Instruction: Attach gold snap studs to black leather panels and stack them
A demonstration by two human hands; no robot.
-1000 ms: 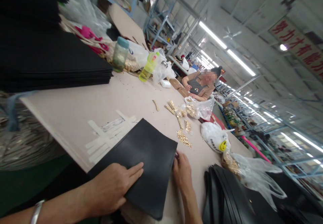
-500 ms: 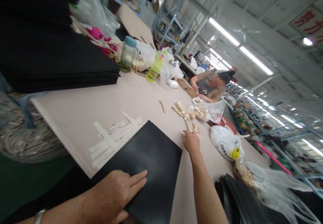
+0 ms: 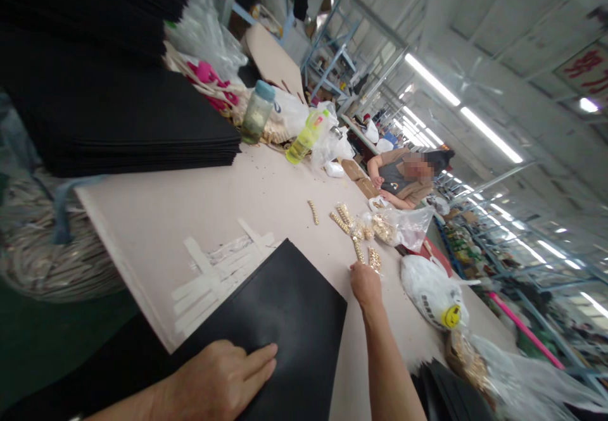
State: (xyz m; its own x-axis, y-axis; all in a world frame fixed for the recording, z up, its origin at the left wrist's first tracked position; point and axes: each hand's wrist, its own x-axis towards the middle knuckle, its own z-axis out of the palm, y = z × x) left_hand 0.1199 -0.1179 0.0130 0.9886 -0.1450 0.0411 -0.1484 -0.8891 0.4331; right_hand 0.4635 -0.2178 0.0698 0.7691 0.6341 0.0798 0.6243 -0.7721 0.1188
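Observation:
A black flat panel [image 3: 289,301], leather-like and smooth, lies on the pale table. My left hand [image 3: 218,377] rests on it, index and middle fingers stretched out over its surface. Beyond the panel's right corner, my right hand [image 3: 367,283] reaches down to the table with its fingers drawn together. Whatever is between those fingertips is hidden. Just past them is a row of small gold metal pieces [image 3: 358,250], with a clear packet of gold pieces [image 3: 375,259] beside it. A short separate gold row [image 3: 313,212] lies further left.
Stacked black sheets [image 3: 156,123] fill the back left. A blue-lidded jar [image 3: 258,112] and a yellow-green bottle [image 3: 306,136] stand behind. White tape strips [image 3: 209,285] mark the table [image 3: 142,218]. At right are a white bag [image 3: 430,288] and more black panels [image 3: 451,389]. Another person [image 3: 403,177] sits opposite.
The camera view has shifted slightly, so the scene sits a little lower and to the right. My left hand stays on the panel, and my right hand remains by the gold pieces.

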